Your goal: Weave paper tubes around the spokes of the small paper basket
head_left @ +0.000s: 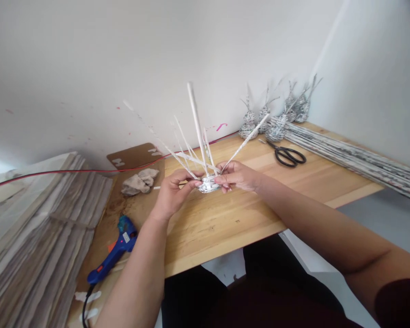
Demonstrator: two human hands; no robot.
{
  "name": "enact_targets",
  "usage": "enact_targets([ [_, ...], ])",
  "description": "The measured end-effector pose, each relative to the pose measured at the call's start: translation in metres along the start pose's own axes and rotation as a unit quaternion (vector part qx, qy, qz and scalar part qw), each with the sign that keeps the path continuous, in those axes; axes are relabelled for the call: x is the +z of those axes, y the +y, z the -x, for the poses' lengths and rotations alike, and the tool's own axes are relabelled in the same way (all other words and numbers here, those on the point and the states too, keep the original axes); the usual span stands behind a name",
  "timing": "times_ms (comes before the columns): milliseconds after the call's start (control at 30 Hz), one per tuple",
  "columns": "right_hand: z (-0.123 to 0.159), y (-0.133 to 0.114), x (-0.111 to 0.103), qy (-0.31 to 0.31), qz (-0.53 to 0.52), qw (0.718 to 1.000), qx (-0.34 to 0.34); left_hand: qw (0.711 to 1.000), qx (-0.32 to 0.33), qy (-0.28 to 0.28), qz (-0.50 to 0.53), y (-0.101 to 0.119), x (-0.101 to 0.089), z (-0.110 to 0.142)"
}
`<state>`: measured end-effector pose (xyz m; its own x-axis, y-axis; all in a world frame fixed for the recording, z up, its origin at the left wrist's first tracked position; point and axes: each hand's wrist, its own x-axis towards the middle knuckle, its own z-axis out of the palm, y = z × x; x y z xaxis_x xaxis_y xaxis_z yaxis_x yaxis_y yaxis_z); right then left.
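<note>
A small woven paper base (209,184) of rolled newspaper is held just above the wooden table, with several thin paper tubes (194,109) sticking up and outward from it. My left hand (177,187) pinches its left side between thumb and fingers. On the right side, my right hand (235,176) grips the base's rim and a paper strip, fingers closed. One long tube (249,136) slants up to the right past my right hand. The far side of the base is hidden.
Black scissors (289,156) lie to the right, near several woven paper figures (248,124) and a bundle of paper tubes (345,148). A blue glue gun (114,250), a crumpled cloth (140,181) and a stack of newspapers (51,218) are at left. A red-black cable (89,171) runs along the wall.
</note>
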<state>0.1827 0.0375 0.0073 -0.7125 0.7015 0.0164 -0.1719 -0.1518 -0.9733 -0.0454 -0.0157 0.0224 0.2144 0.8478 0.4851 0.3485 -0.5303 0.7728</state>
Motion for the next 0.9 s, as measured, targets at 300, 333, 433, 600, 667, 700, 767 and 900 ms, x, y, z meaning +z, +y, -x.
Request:
enact_targets([
  [300,0.000,0.000,0.002,0.031,0.075,0.997,0.002,0.993,-0.008,0.036,-0.117,0.005,0.001,0.000],
  [333,0.000,0.000,0.002,0.036,0.076,0.996,0.007,0.995,-0.041,0.028,-0.086,0.005,0.002,0.000],
  [433,0.000,-0.001,0.003,0.033,0.067,0.997,0.027,0.987,-0.155,-0.009,0.032,0.003,0.005,0.002],
  [600,0.000,-0.002,0.003,0.006,0.067,0.997,0.041,0.960,-0.225,-0.075,0.151,-0.003,0.004,0.004],
  [667,-0.001,-0.002,0.002,0.005,0.066,0.997,0.042,0.958,-0.219,-0.084,0.168,-0.005,0.001,0.004],
  [700,-0.001,-0.002,0.002,0.006,0.066,0.997,0.042,0.957,-0.215,-0.087,0.176,-0.006,0.000,0.004],
  [767,-0.001,-0.003,0.002,-0.005,0.069,0.997,0.046,0.954,-0.209,-0.098,0.189,-0.007,-0.002,0.004],
  [900,0.003,-0.009,0.004,-0.039,0.035,0.998,0.024,0.946,-0.214,-0.080,0.231,-0.007,-0.007,0.005],
])
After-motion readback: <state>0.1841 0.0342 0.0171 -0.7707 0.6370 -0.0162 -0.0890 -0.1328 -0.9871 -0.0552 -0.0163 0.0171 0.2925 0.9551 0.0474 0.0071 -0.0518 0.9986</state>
